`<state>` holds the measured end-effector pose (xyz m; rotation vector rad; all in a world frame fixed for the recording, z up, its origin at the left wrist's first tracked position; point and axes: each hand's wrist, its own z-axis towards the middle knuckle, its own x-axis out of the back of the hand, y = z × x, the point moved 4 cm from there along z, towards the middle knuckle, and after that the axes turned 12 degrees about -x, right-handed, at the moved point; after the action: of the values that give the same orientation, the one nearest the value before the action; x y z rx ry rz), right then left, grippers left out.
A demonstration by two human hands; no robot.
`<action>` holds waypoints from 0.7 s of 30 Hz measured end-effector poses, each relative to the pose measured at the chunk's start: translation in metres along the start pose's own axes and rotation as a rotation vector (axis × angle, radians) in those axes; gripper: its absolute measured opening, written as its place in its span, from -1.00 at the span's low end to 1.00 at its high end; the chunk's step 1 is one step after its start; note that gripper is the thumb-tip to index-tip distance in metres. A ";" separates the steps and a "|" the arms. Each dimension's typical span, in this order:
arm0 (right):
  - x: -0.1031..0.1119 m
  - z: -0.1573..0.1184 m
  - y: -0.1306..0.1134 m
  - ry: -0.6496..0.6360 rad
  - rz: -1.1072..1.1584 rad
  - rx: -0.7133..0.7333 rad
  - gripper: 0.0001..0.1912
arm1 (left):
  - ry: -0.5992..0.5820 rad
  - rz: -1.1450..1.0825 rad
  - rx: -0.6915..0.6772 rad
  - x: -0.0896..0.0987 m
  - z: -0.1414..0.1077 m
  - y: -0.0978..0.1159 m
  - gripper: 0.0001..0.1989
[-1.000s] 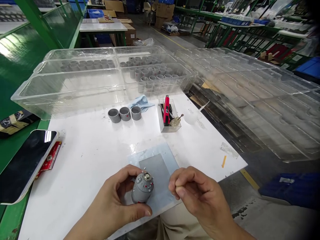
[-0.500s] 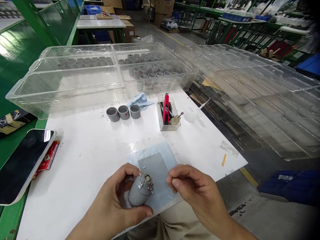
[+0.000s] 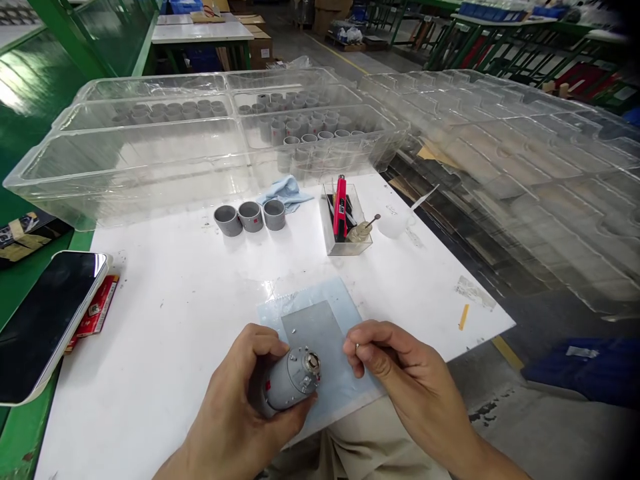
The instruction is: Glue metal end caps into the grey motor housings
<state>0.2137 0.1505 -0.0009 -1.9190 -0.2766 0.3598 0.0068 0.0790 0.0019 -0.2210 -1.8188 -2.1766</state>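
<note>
My left hand [image 3: 250,393] is wrapped round a grey cylindrical part [image 3: 290,383], tilted with its top end toward the right. That end carries a metal ring, small screw-like bits and a red mark. To its right, my right hand [image 3: 400,373] pinches a tiny metallic piece [image 3: 357,347] between thumb and forefinger; it looks like a small screw, but its exact kind is too small to tell. Beneath both hands lies a grey mat [image 3: 320,333] on a light blue sheet [image 3: 345,300]. One small shiny bit [image 3: 294,331] rests on the mat.
Three grey rings [image 3: 251,217] stand beside a blue cloth [image 3: 286,193]. A clear box [image 3: 350,248] holds a red cutter [image 3: 340,210] and a small bottle. Clear trays [image 3: 150,157] with several grey rings line the back. A phone [image 3: 47,320] lies at left.
The grey part has turned in my left hand, its top now facing more to the right and a red mark showing. My right hand has shifted slightly right, exposing the tiny piece.
</note>
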 end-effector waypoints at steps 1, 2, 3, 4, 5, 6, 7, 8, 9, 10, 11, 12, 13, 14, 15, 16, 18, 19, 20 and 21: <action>0.000 0.000 0.000 0.000 -0.001 -0.004 -0.91 | -0.022 0.024 -0.009 0.000 0.000 0.000 -0.55; 0.000 0.000 0.000 0.001 -0.001 -0.010 -0.91 | -0.038 0.042 -0.015 0.001 0.000 0.000 -0.54; 0.000 -0.001 0.000 0.003 0.002 -0.015 -0.91 | -0.050 0.053 -0.023 0.001 0.000 0.000 -0.54; 0.000 -0.001 0.000 0.005 0.004 -0.018 -0.91 | -0.057 0.059 -0.029 0.002 0.000 0.000 -0.54; -0.001 -0.001 0.000 0.005 0.005 -0.019 -0.91 | -0.062 0.061 -0.038 0.002 0.000 0.000 -0.54; -0.001 -0.001 -0.001 0.006 0.008 -0.022 -0.91 | -0.070 0.062 -0.050 0.002 -0.001 -0.001 -0.54; -0.001 -0.001 -0.001 0.007 0.012 -0.025 -0.91 | -0.076 0.065 -0.061 0.002 -0.002 -0.001 -0.54; -0.002 -0.001 -0.001 0.008 0.019 -0.028 -0.92 | -0.078 0.067 -0.068 0.002 -0.002 -0.002 -0.55; -0.002 0.000 0.000 0.008 0.025 -0.033 -0.92 | -0.079 0.067 -0.070 0.002 -0.003 -0.003 -0.56; -0.002 0.000 0.000 0.006 0.033 -0.035 -0.92 | -0.074 0.065 -0.069 0.002 -0.004 -0.004 -0.56; -0.002 0.000 0.000 0.003 0.040 -0.038 -0.92 | -0.072 0.060 -0.072 0.002 -0.005 -0.004 -0.56; -0.002 0.000 0.000 -0.001 0.046 -0.039 -0.92 | -0.073 0.053 -0.076 0.001 -0.005 -0.005 -0.55; -0.002 0.000 0.000 -0.007 0.048 -0.040 -0.91 | -0.074 0.048 -0.085 0.001 -0.005 -0.005 -0.54; -0.002 0.000 0.000 -0.011 0.047 -0.041 -0.91 | -0.078 0.045 -0.096 0.001 -0.005 -0.005 -0.52; -0.002 -0.001 0.000 -0.013 0.046 -0.039 -0.91 | -0.080 0.043 -0.109 0.001 -0.005 -0.005 -0.51; -0.002 -0.001 0.000 -0.015 0.044 -0.040 -0.91 | -0.085 0.041 -0.119 0.001 -0.004 -0.004 -0.50; -0.001 -0.001 -0.001 -0.018 0.042 -0.042 -0.90 | -0.087 0.028 -0.133 0.002 -0.003 -0.003 -0.51; -0.001 -0.001 -0.001 -0.020 0.043 -0.044 -0.90 | -0.089 0.015 -0.138 0.002 -0.003 -0.003 -0.53; -0.002 -0.001 -0.001 -0.023 0.045 -0.046 -0.90 | -0.091 0.000 -0.139 0.002 -0.003 -0.002 -0.56; -0.002 -0.001 -0.001 -0.025 0.048 -0.048 -0.90 | -0.092 -0.013 -0.136 0.002 -0.004 -0.003 -0.58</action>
<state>0.2122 0.1492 0.0001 -1.9723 -0.2581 0.4128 0.0044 0.0754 -0.0006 -0.3452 -1.7241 -2.3383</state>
